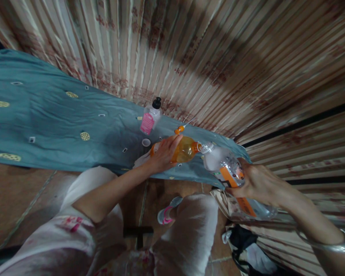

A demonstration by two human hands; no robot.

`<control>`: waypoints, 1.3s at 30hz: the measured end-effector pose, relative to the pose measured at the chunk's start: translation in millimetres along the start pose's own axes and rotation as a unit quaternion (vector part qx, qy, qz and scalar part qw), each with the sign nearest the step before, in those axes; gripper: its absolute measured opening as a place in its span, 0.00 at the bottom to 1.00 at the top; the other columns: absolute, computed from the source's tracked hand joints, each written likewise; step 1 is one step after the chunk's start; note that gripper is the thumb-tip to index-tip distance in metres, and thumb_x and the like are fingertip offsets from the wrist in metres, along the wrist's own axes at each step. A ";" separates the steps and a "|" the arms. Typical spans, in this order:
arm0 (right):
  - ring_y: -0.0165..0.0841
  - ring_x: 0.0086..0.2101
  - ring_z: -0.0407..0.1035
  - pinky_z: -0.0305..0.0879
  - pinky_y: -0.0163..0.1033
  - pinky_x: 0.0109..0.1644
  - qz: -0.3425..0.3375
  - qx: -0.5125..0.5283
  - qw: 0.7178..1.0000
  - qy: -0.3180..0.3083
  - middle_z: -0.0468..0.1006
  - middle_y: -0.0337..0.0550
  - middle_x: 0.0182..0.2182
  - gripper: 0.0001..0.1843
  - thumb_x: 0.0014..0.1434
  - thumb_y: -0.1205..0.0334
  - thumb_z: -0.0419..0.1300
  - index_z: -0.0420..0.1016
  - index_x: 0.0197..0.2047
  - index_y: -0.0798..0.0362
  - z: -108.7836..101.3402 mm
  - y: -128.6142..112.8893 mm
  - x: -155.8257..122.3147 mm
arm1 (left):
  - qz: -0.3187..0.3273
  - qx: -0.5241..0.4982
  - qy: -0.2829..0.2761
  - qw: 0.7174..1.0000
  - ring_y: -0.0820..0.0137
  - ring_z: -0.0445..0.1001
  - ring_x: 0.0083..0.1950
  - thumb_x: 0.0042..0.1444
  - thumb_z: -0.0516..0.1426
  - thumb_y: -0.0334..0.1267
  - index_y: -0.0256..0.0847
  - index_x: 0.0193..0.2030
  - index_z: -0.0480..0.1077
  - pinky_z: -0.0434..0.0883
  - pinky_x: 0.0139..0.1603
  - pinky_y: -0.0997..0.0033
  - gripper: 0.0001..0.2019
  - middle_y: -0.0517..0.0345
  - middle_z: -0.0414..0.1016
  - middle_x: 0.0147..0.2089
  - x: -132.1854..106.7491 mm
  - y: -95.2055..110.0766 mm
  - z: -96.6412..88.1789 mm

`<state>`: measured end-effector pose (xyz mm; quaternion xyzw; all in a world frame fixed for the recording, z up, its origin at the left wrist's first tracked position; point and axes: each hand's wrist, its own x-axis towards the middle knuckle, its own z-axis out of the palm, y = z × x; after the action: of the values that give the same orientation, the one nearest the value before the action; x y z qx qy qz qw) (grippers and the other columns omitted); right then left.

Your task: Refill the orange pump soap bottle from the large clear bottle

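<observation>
One silver bracelet (342, 245) shows nearest, toward 4 o'clock from the centre, on the arm of the right hand (258, 184). Two grips are in use: the right one closed around one clear bottle (230, 170) with orange label panels, the left hand (162, 155) laid over one amber bottle (186, 149), holding it by the body. The clear bottle's long axis runs from 10 to 4 o'clock, mouth toward 10; the amber bottle lies nearly level above the teal-covered tabletop (54, 126), mouth toward 3. Whether the two mouths touch, I cannot tell. From the amber bottle, one white cap (146, 142) is between 9 and 10 o'clock, just beside it; two orange balls (181, 128) sit near 12; one pink-labelled bottle (147, 122) with a black top is at 11. Beyond, at 12, hangs a pleated curtain (189, 57)
</observation>
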<state>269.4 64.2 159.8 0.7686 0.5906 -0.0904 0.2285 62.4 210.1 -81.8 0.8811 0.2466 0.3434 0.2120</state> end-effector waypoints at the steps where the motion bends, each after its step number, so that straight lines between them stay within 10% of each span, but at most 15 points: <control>1: 0.39 0.26 0.68 0.56 0.40 0.33 0.003 -0.004 1.000 -0.002 0.65 0.29 0.21 0.22 0.51 0.47 0.67 0.56 0.37 0.41 0.1 -0.2 0.0 | -0.004 -0.001 -0.003 1.000 0.46 0.62 0.85 0.61 0.66 0.36 0.35 0.83 0.39 0.66 0.81 0.39 0.52 0.25 0.60 0.82 0.0 0.5 -0.5; 39: 0.36 0.23 0.63 0.52 0.40 0.31 -0.004 -0.026 1.000 -0.009 0.61 0.27 0.18 0.21 0.52 0.45 0.66 0.58 0.39 0.43 5.0 6.3 1.5 | -0.008 -0.006 0.002 1.000 0.46 0.61 0.85 0.61 0.66 0.34 0.37 0.84 0.40 0.67 0.81 0.39 0.52 0.28 0.60 0.82 -0.9 1.7 -0.2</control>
<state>276.5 62.0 156.3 0.7592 0.5938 -0.0824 0.2535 62.2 208.2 -81.1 0.8770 0.2522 0.3448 0.2200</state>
